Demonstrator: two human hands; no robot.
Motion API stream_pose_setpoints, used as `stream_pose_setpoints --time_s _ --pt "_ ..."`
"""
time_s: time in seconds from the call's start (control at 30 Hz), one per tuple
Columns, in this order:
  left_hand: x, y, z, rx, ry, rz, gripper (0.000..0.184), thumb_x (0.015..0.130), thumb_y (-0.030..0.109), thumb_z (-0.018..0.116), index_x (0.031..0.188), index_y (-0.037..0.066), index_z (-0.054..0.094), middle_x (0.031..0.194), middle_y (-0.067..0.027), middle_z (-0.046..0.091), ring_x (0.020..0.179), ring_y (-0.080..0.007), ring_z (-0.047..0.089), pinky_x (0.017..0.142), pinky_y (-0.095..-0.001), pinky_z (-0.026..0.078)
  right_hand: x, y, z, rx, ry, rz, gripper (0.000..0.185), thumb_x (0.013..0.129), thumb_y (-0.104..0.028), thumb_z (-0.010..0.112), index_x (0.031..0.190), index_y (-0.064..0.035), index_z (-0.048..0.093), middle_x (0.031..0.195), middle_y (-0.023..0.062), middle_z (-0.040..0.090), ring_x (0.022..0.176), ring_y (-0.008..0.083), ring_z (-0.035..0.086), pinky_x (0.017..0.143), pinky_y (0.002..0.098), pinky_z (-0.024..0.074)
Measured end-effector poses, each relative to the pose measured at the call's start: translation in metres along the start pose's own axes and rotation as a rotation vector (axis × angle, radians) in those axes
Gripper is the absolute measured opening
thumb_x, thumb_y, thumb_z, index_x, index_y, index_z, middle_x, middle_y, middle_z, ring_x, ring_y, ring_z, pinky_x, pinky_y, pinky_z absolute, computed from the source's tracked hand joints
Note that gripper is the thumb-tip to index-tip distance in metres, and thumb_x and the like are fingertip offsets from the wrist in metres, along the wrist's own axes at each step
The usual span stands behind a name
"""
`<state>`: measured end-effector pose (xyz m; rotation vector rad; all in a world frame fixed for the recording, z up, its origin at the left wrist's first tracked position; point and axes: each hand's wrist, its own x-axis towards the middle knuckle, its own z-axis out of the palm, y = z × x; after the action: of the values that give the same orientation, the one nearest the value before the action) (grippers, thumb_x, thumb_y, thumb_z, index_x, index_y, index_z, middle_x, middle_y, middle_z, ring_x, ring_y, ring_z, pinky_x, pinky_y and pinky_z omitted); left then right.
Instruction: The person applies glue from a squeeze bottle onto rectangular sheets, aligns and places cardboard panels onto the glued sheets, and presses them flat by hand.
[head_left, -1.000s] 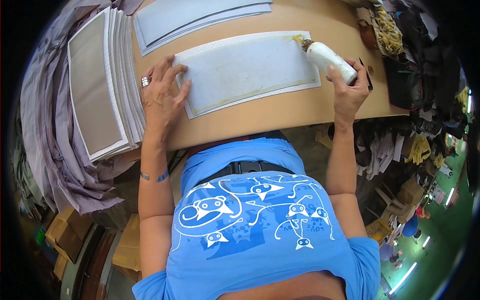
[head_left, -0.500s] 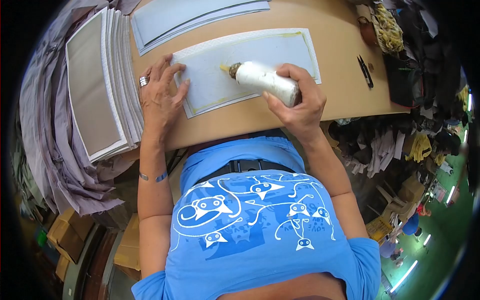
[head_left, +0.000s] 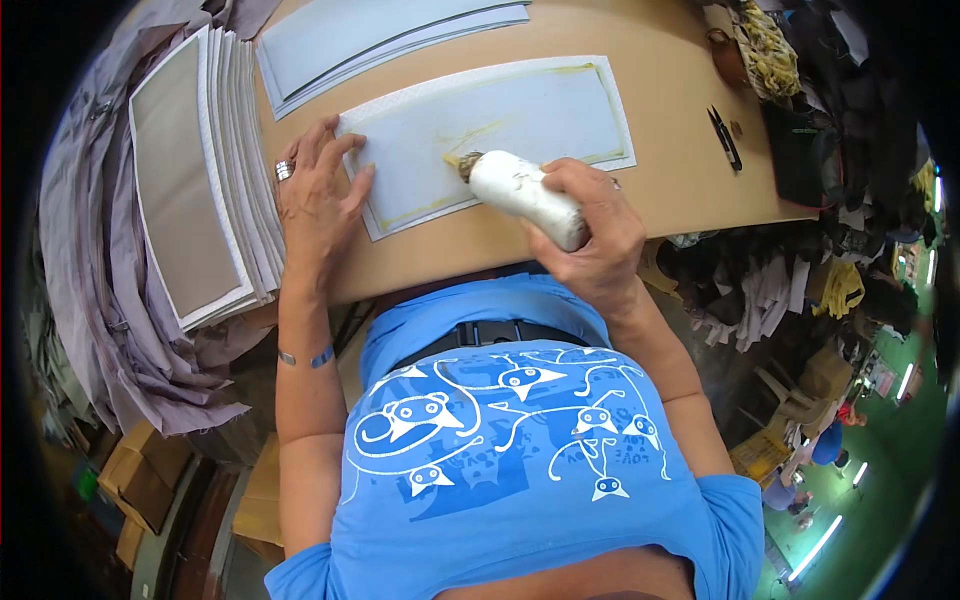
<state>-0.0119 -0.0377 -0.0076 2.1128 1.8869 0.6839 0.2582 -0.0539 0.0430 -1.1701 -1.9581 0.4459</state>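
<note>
A pale blue-grey panel (head_left: 400,150) with a white textured border lies on the tan table (head_left: 450,245). Yellowish glue-like lines run along its edges, and a few streaks mark its middle. My right hand (head_left: 600,225) is wrapped round a white bottle (head_left: 525,195), tilted so that its yellow tip points at the panel's middle. Whether the tip touches the surface I cannot tell. At the panel's left end, my left hand (head_left: 322,190) rests with its fingers apart and holds nothing. It wears a ring.
Left of the panel stands a stack of bordered panels (head_left: 190,170), beside draped greyish cloth (head_left: 85,240). More pale sheets (head_left: 370,40) lie at the back. A black pen-like tool (head_left: 725,138), a dark bag (head_left: 800,150) and a bundle of yellow strips (head_left: 768,55) are at the right.
My right hand has brought the bottle from the panel's right end to its middle, then slightly lower. Yellowish streaks now show in the middle. My left hand stays at the left end.
</note>
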Motion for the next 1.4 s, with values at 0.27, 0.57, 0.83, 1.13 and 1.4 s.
stream_pose_setpoints --time_s 0.27,0.57,0.83,1.13,1.4 --pt "-0.001 0.002 -0.002 0.057 -0.009 0.01 0.03 0.072 0.02 0.066 0.101 0.015 0.061 0.126 -0.0066 0.049 0.117 -0.0337 0.043 0.092 -0.042 0.041 -0.008 0.049 -0.045 -0.13 0.226 0.305 0.04 0.064 -0.003 0.072 0.101 -0.0036 0.057 0.096 0.01 0.061 0.083 0.0241 0.061 0.07 0.0343 0.0504" --pt "0.002 0.009 -0.006 0.055 -0.057 -0.043 0.029 0.073 0.018 0.066 0.101 0.012 0.06 0.129 -0.0091 0.048 0.119 -0.0314 0.043 0.099 -0.0418 0.034 0.004 0.03 -0.023 -0.062 0.087 0.051 0.044 0.059 -0.004 0.074 0.099 -0.0038 0.056 0.093 0.0144 0.06 0.082 0.0313 0.06 0.072 0.038 0.0495" --pt "0.001 0.012 -0.003 0.075 -0.037 -0.038 0.032 0.071 0.017 0.066 0.101 0.011 0.058 0.128 -0.0099 0.047 0.117 -0.0324 0.044 0.094 -0.0417 0.038 0.014 0.088 -0.054 0.133 0.415 0.428 0.033 0.066 -0.011 0.074 0.094 -0.0005 0.059 0.081 0.0045 0.06 0.065 0.0107 0.052 0.059 0.0243 0.0444" --pt "0.002 0.011 -0.002 0.055 -0.033 -0.036 0.033 0.07 0.015 0.067 0.101 0.01 0.058 0.129 -0.0099 0.047 0.117 -0.0323 0.045 0.093 -0.0414 0.039 0.023 0.088 -0.045 0.028 0.319 0.356 0.034 0.065 -0.01 0.074 0.095 -0.0012 0.059 0.083 0.0054 0.061 0.068 0.0125 0.057 0.061 0.0255 0.047" --pt "0.001 0.015 -0.003 0.046 -0.036 -0.043 0.034 0.069 0.014 0.067 0.101 0.012 0.057 0.127 -0.0073 0.05 0.116 -0.0305 0.046 0.092 -0.0407 0.039 0.011 0.08 -0.071 0.175 0.218 0.413 0.034 0.066 -0.01 0.073 0.096 -0.0018 0.059 0.084 0.0048 0.061 0.074 0.0118 0.058 0.064 0.0244 0.0475"
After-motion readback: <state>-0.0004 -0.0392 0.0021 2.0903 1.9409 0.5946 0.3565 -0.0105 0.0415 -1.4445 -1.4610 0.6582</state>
